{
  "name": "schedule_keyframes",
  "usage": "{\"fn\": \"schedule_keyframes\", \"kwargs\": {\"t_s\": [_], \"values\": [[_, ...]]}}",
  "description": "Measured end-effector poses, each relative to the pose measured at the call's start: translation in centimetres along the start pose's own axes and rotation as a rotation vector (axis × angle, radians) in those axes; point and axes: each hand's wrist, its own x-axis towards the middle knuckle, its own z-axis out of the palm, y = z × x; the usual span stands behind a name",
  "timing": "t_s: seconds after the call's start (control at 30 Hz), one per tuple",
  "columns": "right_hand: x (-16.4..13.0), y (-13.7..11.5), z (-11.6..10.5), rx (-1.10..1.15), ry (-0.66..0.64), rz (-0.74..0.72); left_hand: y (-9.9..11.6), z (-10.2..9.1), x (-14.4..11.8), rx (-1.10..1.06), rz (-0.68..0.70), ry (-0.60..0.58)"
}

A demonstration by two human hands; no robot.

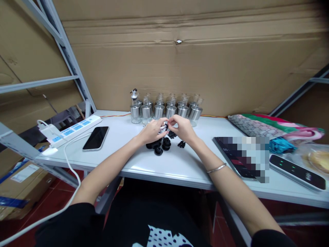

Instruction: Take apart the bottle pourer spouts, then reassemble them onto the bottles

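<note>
My left hand (154, 131) is closed around a small white bottle spout (162, 129), partly hidden by its fingers. My right hand (182, 127) meets it, thumb and finger pinched at a small black piece (166, 127) on the spout's side. Beneath the hands lie black round stoppers (166, 144), a cluster of tiny black caps (181, 144) and more dark parts. Behind stand two rows of glass bottles with steel sleeves (159, 111). The front-left bottle (135, 111) carries a spout with a black flip lid (134, 92).
A phone (96, 138) and a plugged-in power strip (75, 130) lie left, their white cable (68, 157) running off the table. To the right are a tablet (228, 151), a black-and-white device (298, 171) and a colourful cloth bag (272, 127). Cardboard (154, 58) walls the back.
</note>
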Motion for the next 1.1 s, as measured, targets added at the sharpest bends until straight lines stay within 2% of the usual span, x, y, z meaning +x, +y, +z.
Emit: {"fn": "schedule_keyframes", "kwargs": {"t_s": [0.2, 0.53, 0.77, 0.97, 1.1], "values": [[0.25, -0.48, 0.09, 0.201, 0.074, 0.149, -0.22, 0.04, -0.04, 0.010, -0.006, 0.012], [0.22, -0.17, 0.23, 0.542, -0.007, 0.339, -0.39, 0.12, -0.11, 0.002, -0.006, 0.028], [0.20, -0.30, 0.49, 0.609, -0.050, 0.369, -0.37, 0.39, -0.19, -0.073, 0.032, 0.049], [0.47, -0.08, 0.27, 0.690, -0.016, 0.354, -0.46, 0.22, -0.19, -0.085, 0.009, 0.080], [0.46, 0.13, 0.31, 0.766, -0.028, 0.429, -0.42, 0.16, -0.11, -0.103, -0.015, 0.096]]}}
